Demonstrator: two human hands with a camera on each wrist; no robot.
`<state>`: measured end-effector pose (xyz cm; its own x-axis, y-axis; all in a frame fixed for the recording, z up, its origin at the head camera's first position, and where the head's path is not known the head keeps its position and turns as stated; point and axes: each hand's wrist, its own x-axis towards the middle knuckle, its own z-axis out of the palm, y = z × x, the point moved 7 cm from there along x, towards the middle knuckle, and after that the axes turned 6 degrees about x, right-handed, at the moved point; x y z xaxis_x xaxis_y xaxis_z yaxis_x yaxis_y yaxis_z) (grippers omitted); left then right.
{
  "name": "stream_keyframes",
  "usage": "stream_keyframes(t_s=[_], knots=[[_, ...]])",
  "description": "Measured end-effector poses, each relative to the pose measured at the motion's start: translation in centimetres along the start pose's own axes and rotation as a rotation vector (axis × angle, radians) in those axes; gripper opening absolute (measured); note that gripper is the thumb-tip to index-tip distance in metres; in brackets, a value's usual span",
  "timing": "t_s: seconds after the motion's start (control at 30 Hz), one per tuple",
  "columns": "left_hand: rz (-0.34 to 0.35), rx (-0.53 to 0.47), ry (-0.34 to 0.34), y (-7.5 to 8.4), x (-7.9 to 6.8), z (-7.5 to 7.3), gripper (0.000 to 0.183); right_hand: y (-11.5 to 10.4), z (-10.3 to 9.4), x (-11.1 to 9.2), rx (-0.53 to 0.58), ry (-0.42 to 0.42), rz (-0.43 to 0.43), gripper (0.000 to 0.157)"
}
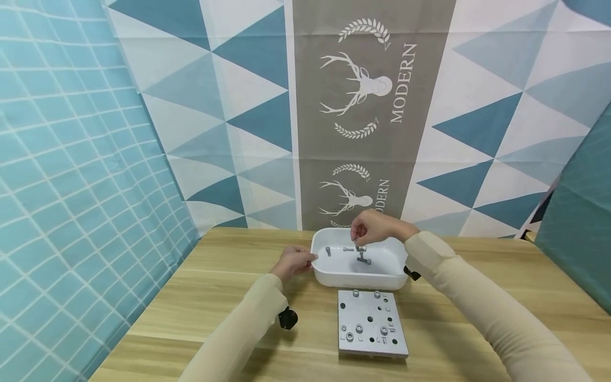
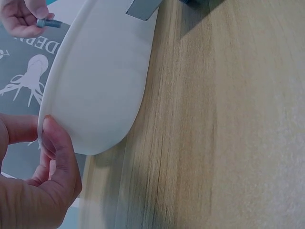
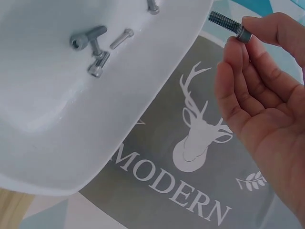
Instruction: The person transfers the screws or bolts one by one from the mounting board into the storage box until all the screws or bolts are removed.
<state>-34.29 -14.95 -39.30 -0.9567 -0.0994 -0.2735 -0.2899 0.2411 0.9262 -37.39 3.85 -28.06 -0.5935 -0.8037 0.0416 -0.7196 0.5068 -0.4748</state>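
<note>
A threaded socket head bolt [image 3: 228, 23] is pinched by its head between the thumb and fingers of my right hand [image 1: 373, 227], above the white basin [image 1: 358, 278]. My left hand [image 1: 293, 261] grips the basin's left rim, thumb on one side and fingers on the other, as the left wrist view shows [image 2: 43, 167]. Inside the basin lie several more bolts: one apart on the left [image 1: 328, 251], the others grouped near the middle [image 1: 364, 260].
In front of the basin a silver metal plate [image 1: 367, 345] with holes and several bolt heads set into it lies on the wooden table [image 1: 229, 297]. A patterned cloth [image 1: 248, 106] hangs behind the table, and a blue checked one [image 1: 71, 185] hangs at the left.
</note>
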Motion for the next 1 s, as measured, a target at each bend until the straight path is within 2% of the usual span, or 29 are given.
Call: stream_keyframes(t_s=[0.17,0.5,0.8,1.0], knots=[[-0.005,0.014,0.009,0.1,-0.1,0.2,0.024,1.2,0.1,0.5,0.0,-0.003,0.024,0.004],[-0.021,0.023,0.023,0.0,-0.2,-0.1,0.022,3.0,0.6,2.0,0.026,0.047,0.061,0.005],[-0.009,0.017,0.017,-0.1,-0.3,0.3,0.021,5.4,1.4,1.9,0.046,0.036,0.155,0.004],[-0.019,0.009,0.037,-0.1,-0.1,0.2,0.019,5.7,1.5,2.2,0.064,0.033,0.172,0.004]])
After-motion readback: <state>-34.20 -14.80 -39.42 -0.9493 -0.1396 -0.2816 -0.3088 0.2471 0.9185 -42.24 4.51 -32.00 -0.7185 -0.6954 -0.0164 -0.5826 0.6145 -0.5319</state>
